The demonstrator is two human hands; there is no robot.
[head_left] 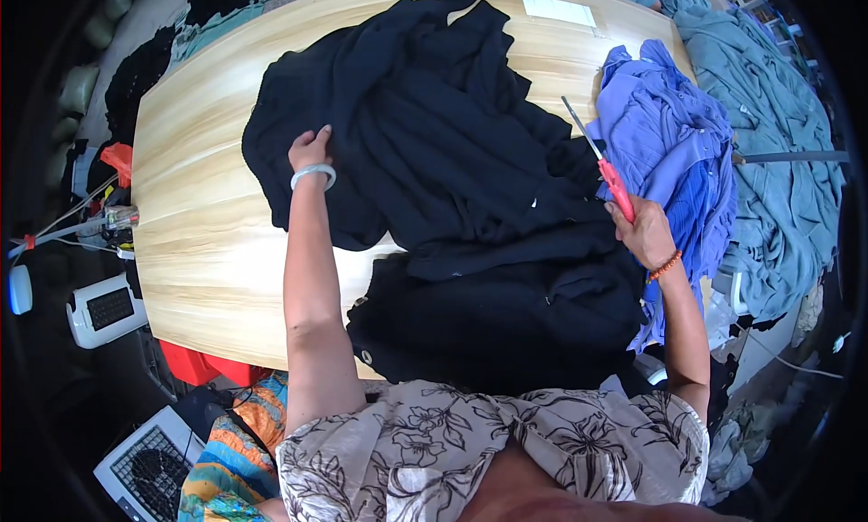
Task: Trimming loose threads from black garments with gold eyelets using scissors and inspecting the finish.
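Observation:
A large black garment [398, 133] lies in loose folds across the table. My left hand [310, 150], with a pale bangle at the wrist, is closed on its left part, fingers bent against the cloth. In my right hand [647, 233], which wears an orange bead bracelet, is a red-handled tool [615, 183] with a long, narrow metal blade. The blade points up and left, its tip above the table beyond the garment's right edge. More folded black cloth [506, 314] with a few round buttons lies near my body.
The pale wooden table [199, 188] carries a purple-blue garment pile [665, 115] at right and a white paper [559, 11] at the far side. Beyond the right edge sits a teal cloth heap [768, 115]. Red boxes [194, 364] stand below the left edge, near a white device [104, 310].

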